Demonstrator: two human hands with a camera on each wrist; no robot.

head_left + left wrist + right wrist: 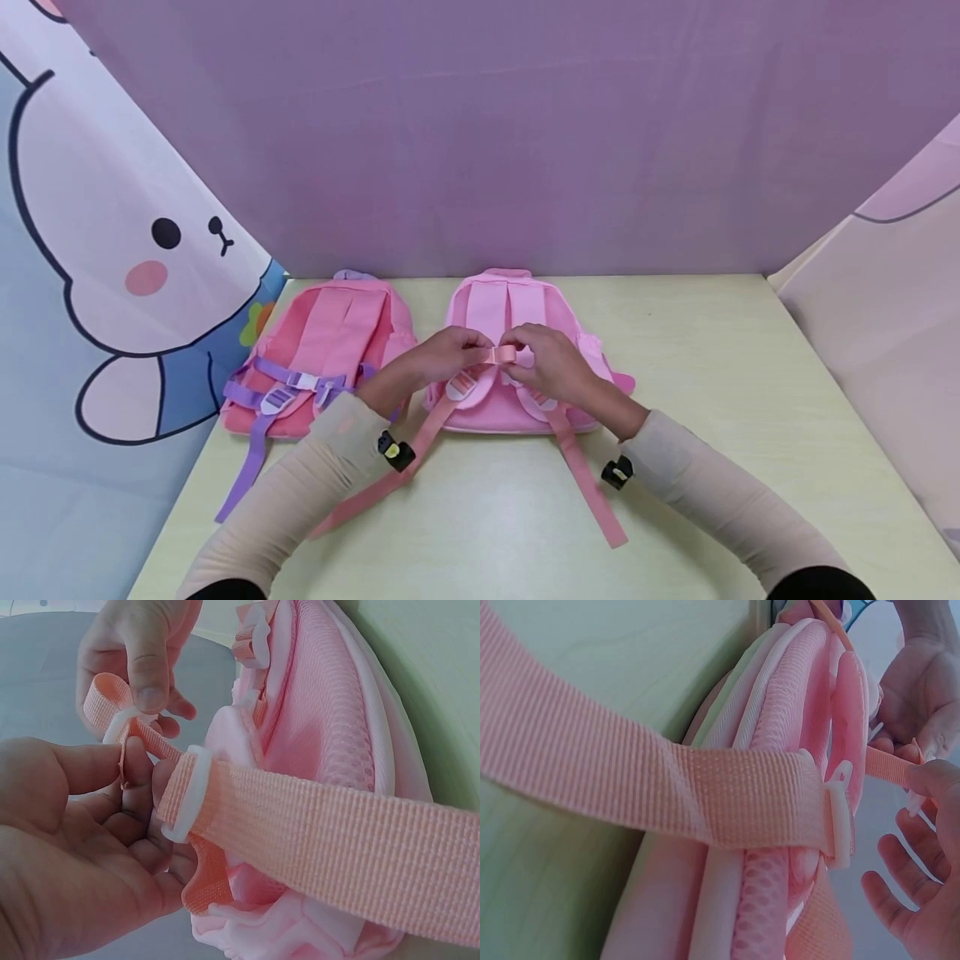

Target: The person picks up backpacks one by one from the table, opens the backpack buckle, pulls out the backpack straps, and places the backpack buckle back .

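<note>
A light pink backpack [517, 417] lies on the table with its shoulder straps facing up. Over its middle, my left hand [447, 354] and right hand [552, 365] meet at a short peach chest strap [504, 355]. In the left wrist view, the left hand [90, 832] pinches the strap end between thumb and fingers beside a small white plastic buckle [120, 724]. Thumb and fingers of the right hand [142, 652] pinch the webbing loop [105, 697] on the buckle's far side. The right wrist view shows the right hand [930, 877] with its other fingers spread.
A coral backpack [341, 325] with purple straps [257, 454] and a white buckle [303, 381] lies to the left. Two long peach webbing tails [588, 483] hang from the pink backpack towards the table's front. A purple backdrop [510, 150] rises behind the table [712, 358].
</note>
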